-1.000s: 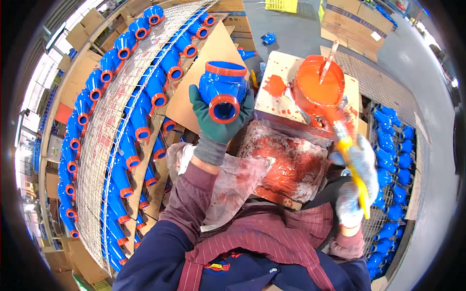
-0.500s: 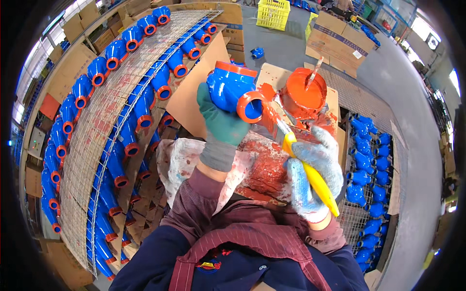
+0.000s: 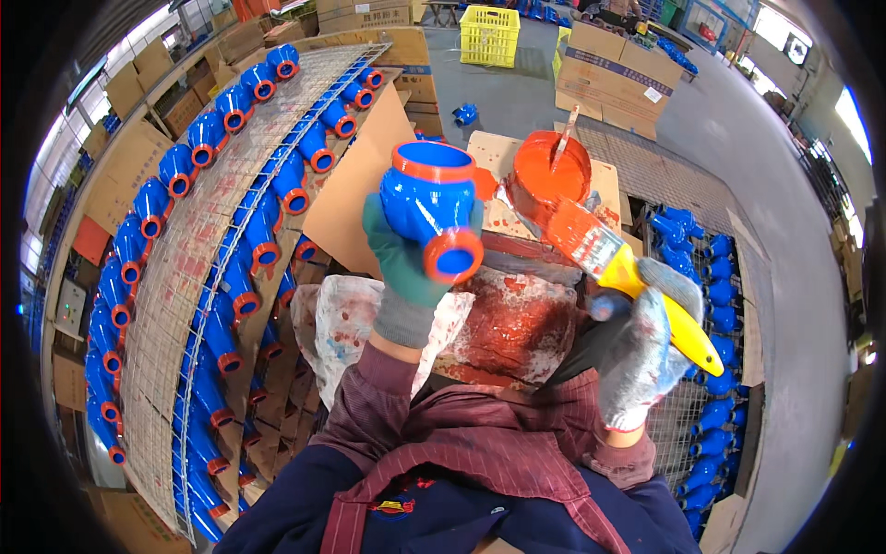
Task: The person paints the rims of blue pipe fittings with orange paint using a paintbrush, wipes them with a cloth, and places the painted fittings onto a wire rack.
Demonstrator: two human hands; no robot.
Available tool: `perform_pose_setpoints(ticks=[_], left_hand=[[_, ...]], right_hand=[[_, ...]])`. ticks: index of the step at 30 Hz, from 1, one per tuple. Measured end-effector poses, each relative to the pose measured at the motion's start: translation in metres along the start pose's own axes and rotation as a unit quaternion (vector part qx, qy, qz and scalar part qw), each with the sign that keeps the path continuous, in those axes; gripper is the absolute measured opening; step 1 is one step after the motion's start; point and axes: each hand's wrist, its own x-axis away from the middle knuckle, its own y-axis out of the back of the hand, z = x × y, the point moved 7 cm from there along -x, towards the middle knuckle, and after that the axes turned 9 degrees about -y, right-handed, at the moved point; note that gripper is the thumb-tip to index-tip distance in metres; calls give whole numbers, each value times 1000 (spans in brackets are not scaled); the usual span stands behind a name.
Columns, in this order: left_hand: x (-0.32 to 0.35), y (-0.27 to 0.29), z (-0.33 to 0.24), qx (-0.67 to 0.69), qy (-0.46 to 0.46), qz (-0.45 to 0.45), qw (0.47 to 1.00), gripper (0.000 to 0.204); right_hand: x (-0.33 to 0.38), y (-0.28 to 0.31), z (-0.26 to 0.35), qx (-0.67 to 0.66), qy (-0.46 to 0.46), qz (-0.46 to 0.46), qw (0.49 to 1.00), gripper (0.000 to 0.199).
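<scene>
My left hand (image 3: pixel 402 251), in a green and grey glove, grips a glossy blue pipe fitting (image 3: pixel 426 205) from its left side. The fitting's wide upper rim and the round opening facing me are both red-orange. In my right hand (image 3: pixel 651 342), gloved in stained white and blue, is a paintbrush (image 3: pixel 620 270) with a yellow handle. Its red-soaked bristles are at the near right edge of a tub of red-orange paint (image 3: pixel 552 175), apart from the fitting. A second brush (image 3: pixel 565 138) stands in the tub.
Rows of red-rimmed blue fittings (image 3: pixel 220 334) line the wire mesh rack (image 3: pixel 198 231) on my left. Blue fittings without red rims (image 3: pixel 711 443) fill a rack on the right. A paint-spotted cloth (image 3: pixel 337 323) lies below my left hand. Beyond are a yellow crate (image 3: pixel 489 37) and cardboard boxes (image 3: pixel 616 81).
The brush has moved right, away from the fitting's lower opening to the paint tub. My left hand has tilted the fitting so its wide upper opening shows.
</scene>
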Motion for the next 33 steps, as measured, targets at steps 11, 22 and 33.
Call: perform_pose_setpoints(ticks=[11,22,33], left_hand=[[32,-17,32,-75,100,69,990,113],[27,-37,16,-214,-18,93,972,72],[28,-73,-14,-624,-325,130,699,106]], right_hand=[[5,33,8,74,34,-59,995,30],[0,29,1,68,36,-5,997,27],[9,-62,-24,61,-82,180,978,31]])
